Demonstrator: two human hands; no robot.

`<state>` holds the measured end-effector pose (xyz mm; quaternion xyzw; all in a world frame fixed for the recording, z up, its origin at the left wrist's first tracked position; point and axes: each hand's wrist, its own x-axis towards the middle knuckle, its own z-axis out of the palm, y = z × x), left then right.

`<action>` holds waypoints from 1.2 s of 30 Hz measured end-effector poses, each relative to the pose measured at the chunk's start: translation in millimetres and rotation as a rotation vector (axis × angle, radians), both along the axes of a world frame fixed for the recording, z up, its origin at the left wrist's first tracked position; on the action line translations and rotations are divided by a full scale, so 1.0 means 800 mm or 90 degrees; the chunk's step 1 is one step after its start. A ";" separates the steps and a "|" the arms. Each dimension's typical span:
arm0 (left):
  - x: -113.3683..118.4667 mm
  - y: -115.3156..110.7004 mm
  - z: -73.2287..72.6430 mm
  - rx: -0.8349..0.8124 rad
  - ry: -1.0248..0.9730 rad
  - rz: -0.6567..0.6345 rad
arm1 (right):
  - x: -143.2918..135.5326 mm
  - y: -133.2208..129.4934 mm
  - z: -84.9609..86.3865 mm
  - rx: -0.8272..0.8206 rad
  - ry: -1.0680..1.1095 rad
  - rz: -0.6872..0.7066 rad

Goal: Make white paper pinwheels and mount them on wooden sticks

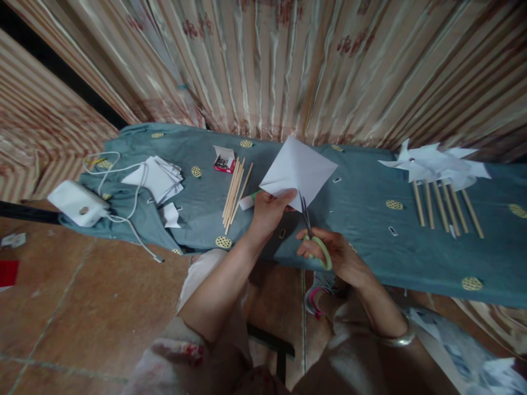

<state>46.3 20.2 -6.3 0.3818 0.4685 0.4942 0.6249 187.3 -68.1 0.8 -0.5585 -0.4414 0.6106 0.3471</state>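
Observation:
My left hand (269, 213) pinches the lower left edge of a square sheet of white paper (302, 164), thumb on top. The paper is turned corner-down, with a crease running down its middle. In my right hand (329, 247) is a pair of scissors (320, 251) with light green handles, fingers through the loops. The blades point up at the paper's bottom corner and overlap it along the crease. Just left of the paper lie several wooden sticks (234, 192). A small open red and white box (224, 159) of shiny metal pins sits behind them.
Several finished paper pinwheels (444, 164) on sticks lie at the right. On the left are a stack of white paper (158, 178), a paper scrap (170, 215) and a white device (78, 203) with a cable. A green patterned cloth (362, 230) covers the long surface, before a curtain.

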 end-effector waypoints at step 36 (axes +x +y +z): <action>0.003 -0.006 -0.007 0.054 0.110 -0.256 | 0.056 0.033 -0.007 0.229 0.077 -0.540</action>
